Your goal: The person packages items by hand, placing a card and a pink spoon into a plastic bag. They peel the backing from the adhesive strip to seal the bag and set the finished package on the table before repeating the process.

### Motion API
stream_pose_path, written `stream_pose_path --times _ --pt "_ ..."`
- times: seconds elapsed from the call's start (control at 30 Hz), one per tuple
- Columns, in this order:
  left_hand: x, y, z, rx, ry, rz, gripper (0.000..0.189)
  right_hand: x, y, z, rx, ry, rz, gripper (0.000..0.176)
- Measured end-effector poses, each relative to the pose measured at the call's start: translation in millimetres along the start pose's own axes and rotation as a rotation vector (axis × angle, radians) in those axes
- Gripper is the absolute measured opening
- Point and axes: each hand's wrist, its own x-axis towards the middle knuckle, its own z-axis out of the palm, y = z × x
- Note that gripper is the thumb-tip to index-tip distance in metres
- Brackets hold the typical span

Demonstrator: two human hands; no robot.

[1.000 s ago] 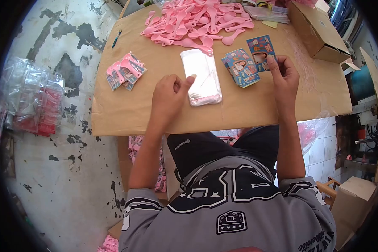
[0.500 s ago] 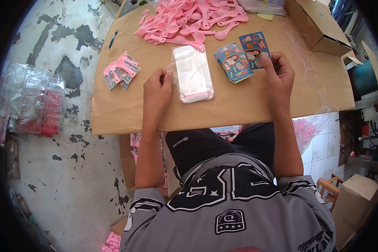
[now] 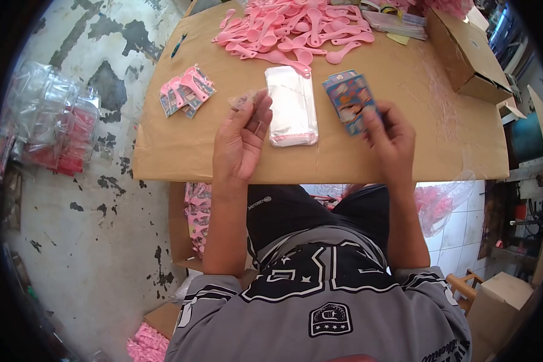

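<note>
My left hand [image 3: 242, 142] is turned palm-up left of the stack of clear plastic bags [image 3: 292, 111]. Its fingers pinch a crumpled-looking clear plastic bag [image 3: 243, 100]. My right hand [image 3: 393, 139] grips a blue printed card [image 3: 351, 104] by its lower right corner, thumb on top. That card is slightly blurred and covers most of the card stack [image 3: 339, 76] beneath. Farther left lie several small packs with pink spoons and cards [image 3: 188, 90]. A large heap of loose pink spoons [image 3: 295, 30] spreads over the far side of the table.
Brown paper covers the table [image 3: 181, 145]. An open cardboard box [image 3: 467, 54] stands at the back right, beside loose pink strands. A pen [image 3: 179, 45] lies near the left edge. Bundles in clear plastic [image 3: 51, 120] sit on the floor at left.
My left hand has turned palm-up, lifting a clear bag off the stack. My right hand has drawn the card left and nearer, over the card stack. The whole view has shifted slightly.
</note>
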Motion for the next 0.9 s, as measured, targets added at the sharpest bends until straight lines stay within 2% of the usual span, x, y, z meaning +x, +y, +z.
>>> stream_pose_path --times 0.1,0.2,0.23,0.43,0.63,0.9 --pt "-7 -13 13 -0.027 0.051 -0.028 0.037 -25 -9 22 0.024 -0.173 0.105 0.022" --pt "-16 -19 28 0.055 -0.02 -0.006 0.041 -31 -16 39 0.11 -0.194 0.207 0.022" --pt "-16 -23 33 0.077 -0.026 0.016 0.045 -29 -13 41 0.162 -0.143 0.21 0.022" --pt "-20 -31 37 0.079 -0.078 0.062 0.039 -19 -13 48 0.171 -0.133 0.194 0.021" --pt "-25 -36 44 0.093 -0.065 0.089 0.039 -19 -13 56 0.199 -0.014 0.144 0.02" --pt "-28 -43 38 0.11 -0.147 0.136 0.029 -13 -12 35 0.043 -0.285 0.248 0.024"
